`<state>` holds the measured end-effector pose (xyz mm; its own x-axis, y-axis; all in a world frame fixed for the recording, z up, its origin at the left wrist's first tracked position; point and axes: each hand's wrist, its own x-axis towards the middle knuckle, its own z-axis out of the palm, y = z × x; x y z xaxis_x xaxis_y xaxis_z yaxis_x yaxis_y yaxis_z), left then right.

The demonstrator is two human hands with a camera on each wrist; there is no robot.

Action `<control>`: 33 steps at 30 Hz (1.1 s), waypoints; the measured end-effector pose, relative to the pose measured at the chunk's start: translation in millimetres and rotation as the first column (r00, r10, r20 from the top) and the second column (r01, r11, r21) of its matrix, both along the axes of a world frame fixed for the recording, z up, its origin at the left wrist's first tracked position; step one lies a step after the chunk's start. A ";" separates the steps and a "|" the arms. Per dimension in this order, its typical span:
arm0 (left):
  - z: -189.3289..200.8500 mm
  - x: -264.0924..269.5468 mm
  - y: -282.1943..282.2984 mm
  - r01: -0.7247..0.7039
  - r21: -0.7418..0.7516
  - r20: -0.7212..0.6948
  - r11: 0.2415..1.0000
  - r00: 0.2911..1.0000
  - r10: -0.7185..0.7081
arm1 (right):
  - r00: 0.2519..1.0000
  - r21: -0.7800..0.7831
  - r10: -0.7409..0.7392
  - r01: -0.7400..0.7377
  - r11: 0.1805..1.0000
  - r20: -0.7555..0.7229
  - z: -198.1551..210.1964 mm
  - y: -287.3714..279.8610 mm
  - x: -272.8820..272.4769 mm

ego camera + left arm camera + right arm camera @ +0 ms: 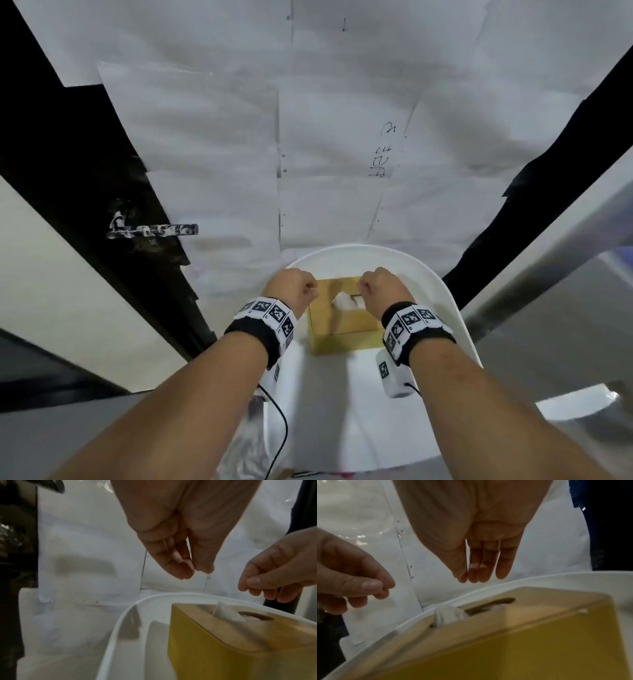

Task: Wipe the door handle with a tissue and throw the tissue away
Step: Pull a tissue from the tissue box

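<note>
A yellow tissue box (342, 329) stands on a white round-rimmed seat (445, 291), with a white tissue (344, 301) poking out of its top slot. My left hand (294, 287) hovers just left of the box and above it, fingers loosely curled, holding nothing. My right hand (380, 287) hangs over the box's right side, also holding nothing. In the right wrist view its fingers (484, 568) point down above the tissue (448, 615). The door handle (154, 230), dark and smeared with white, sticks out at the left, well away from both hands.
White paper sheets (308, 137) cover the door ahead, with black door edge (68, 154) showing at the left. A grey metallic surface (548, 308) rises on the right. A clear plastic bag (246, 445) hangs below my left forearm.
</note>
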<state>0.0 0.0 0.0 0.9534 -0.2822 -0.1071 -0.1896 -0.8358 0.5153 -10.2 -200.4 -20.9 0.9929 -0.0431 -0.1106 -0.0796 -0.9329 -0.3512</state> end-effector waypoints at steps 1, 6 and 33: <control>-4.9 0.7 -3.4 -0.012 -0.005 -0.035 1.000 0.999 0.012 | 1.000 0.000 -0.003 0.003 1.000 -0.021 -4.1 -3.0 -0.2; -32.4 0.2 -21.9 -0.037 0.003 -0.147 0.999 0.988 0.037 | 0.989 0.022 -0.008 0.011 1.000 -0.147 -25.5 -10.4 0.4; -70.5 18.9 -47.8 -0.126 -0.193 -0.280 0.973 0.958 0.069 | 0.993 0.418 -0.069 0.104 0.903 -0.097 -31.4 -18.1 3.9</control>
